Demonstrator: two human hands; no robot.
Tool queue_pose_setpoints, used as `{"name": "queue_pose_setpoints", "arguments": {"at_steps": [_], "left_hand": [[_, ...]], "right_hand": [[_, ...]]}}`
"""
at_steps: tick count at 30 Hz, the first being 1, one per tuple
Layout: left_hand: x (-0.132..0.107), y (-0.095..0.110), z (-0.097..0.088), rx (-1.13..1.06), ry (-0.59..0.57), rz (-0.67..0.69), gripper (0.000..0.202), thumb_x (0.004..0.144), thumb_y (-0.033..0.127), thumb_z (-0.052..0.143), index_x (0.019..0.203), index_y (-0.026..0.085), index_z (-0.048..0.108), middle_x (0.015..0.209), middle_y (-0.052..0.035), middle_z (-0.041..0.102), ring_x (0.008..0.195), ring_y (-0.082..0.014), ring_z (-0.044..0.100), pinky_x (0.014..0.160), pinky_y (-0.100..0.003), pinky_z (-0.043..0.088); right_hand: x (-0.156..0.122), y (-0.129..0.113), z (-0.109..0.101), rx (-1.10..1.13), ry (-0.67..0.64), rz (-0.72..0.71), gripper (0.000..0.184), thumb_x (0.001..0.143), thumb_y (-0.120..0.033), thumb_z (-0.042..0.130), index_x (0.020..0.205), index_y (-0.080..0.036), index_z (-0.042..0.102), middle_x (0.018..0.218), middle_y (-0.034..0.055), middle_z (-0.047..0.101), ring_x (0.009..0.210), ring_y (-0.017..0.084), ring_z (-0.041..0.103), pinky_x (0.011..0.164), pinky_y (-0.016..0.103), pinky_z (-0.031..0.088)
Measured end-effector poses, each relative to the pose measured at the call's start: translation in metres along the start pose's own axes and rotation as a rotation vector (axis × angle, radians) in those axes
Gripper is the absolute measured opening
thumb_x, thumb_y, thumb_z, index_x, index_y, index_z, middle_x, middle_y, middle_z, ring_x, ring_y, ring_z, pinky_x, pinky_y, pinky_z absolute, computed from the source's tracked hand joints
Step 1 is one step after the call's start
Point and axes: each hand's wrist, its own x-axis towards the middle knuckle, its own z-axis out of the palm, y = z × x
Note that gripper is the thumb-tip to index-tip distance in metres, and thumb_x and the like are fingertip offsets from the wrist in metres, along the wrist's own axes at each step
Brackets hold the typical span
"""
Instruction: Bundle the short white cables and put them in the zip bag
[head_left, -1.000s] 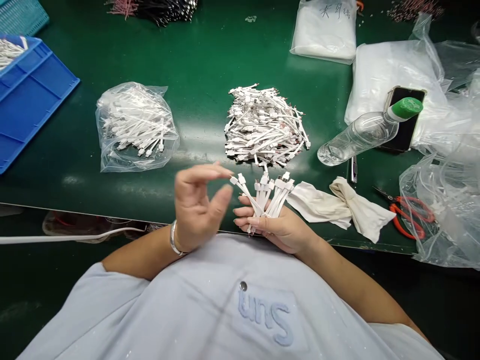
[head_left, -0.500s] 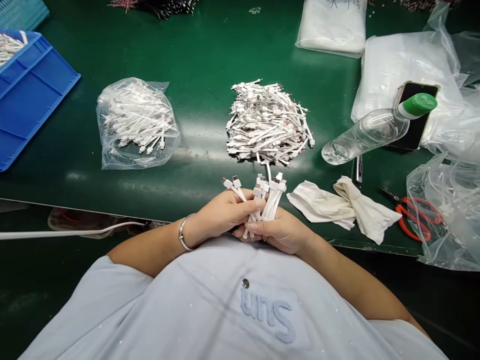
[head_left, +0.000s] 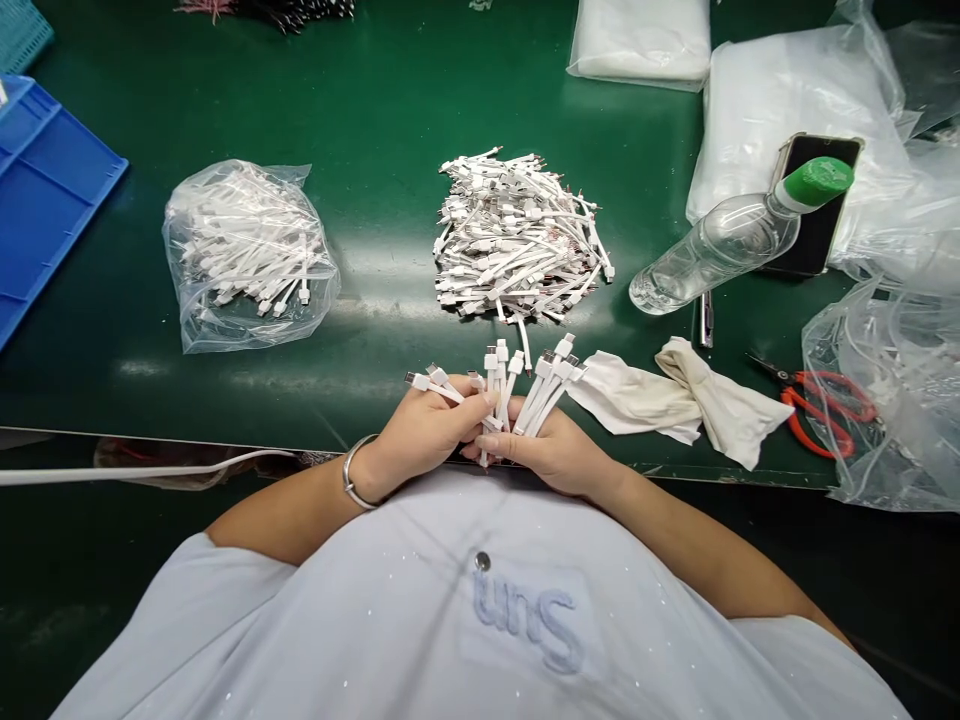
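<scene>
My left hand point(head_left: 429, 428) and my right hand point(head_left: 559, 447) meet at the table's front edge, both closed on short white USB cables. A few cables point(head_left: 442, 386) stick out to the left from my left hand. Several more point(head_left: 551, 385) fan up and right out of my right hand. Between the two, a middle bunch point(head_left: 498, 375) stands upright with its plugs pointing away from me; the thumbs press at its lower part. Just beyond my hands lies a heap of like cables point(head_left: 517, 240). The cables' lower ends are mostly hidden by my fingers.
A clear bag of white cables point(head_left: 251, 245) lies to the left, near a blue crate point(head_left: 56, 185). On the right are a water bottle point(head_left: 712, 255), a phone point(head_left: 814, 225), white cloth sleeves point(head_left: 679, 395), red-handled scissors point(head_left: 829, 410) and plastic bags point(head_left: 795, 110).
The cables in my hands have spread apart, with the right-hand bunch fanning out and more plugs showing at the left. The whole view has shifted slightly.
</scene>
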Motion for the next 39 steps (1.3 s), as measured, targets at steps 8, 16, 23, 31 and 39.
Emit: {"name": "queue_pose_setpoints", "arguments": {"at_steps": [8, 16, 23, 31, 39], "left_hand": [[0.003, -0.006, 0.002, -0.143, -0.046, 0.038, 0.028, 0.086, 0.041, 0.058, 0.092, 0.014, 0.065, 0.069, -0.0007, 0.063, 0.057, -0.0110, 0.058, 0.051, -0.021, 0.048], [0.001, 0.005, 0.005, 0.095, -0.183, 0.021, 0.033, 0.088, 0.042, 0.055, 0.103, 0.017, 0.069, 0.085, -0.0047, 0.069, 0.064, -0.0121, 0.059, 0.054, -0.021, 0.046], [0.006, 0.013, 0.006, -0.021, -0.381, 0.061, 0.032, 0.075, 0.027, 0.071, 0.105, 0.016, 0.068, 0.096, -0.0038, 0.069, 0.097, -0.0181, 0.063, 0.087, -0.027, 0.049], [0.001, -0.006, -0.002, -0.210, -0.303, 0.053, 0.064, 0.075, 0.062, 0.065, 0.120, 0.018, 0.059, 0.084, -0.0052, 0.066, 0.068, -0.0151, 0.065, 0.064, -0.028, 0.053], [-0.047, -0.009, -0.052, 0.819, 0.436, 0.743, 0.088, 0.074, 0.047, 0.073, 0.145, 0.021, 0.028, 0.155, -0.0195, 0.024, 0.146, -0.0352, 0.015, 0.117, -0.058, 0.013]], "right_hand": [[0.001, 0.000, -0.001, -0.006, -0.008, -0.039, 0.024, 0.076, -0.035, 0.074, 0.091, -0.018, 0.067, 0.085, 0.0006, 0.069, 0.082, 0.015, 0.067, 0.082, 0.032, 0.056], [-0.001, -0.003, -0.003, -0.144, -0.080, -0.059, 0.039, 0.074, -0.039, 0.075, 0.106, -0.020, 0.064, 0.085, 0.0008, 0.069, 0.079, 0.016, 0.068, 0.076, 0.031, 0.056], [-0.003, -0.010, -0.003, -0.492, -0.182, -0.023, 0.023, 0.077, -0.039, 0.071, 0.089, -0.020, 0.071, 0.094, 0.0039, 0.071, 0.094, 0.021, 0.065, 0.088, 0.036, 0.050], [0.008, -0.022, 0.008, -0.452, -0.262, 0.125, 0.049, 0.076, -0.064, 0.062, 0.065, -0.017, 0.062, 0.071, 0.0044, 0.060, 0.079, 0.019, 0.057, 0.079, 0.033, 0.045], [0.040, -0.043, 0.030, -0.629, -0.104, 0.353, 0.048, 0.077, -0.066, 0.055, 0.071, -0.018, 0.050, 0.047, -0.0047, 0.047, 0.045, 0.009, 0.040, 0.049, 0.024, 0.034]]}}
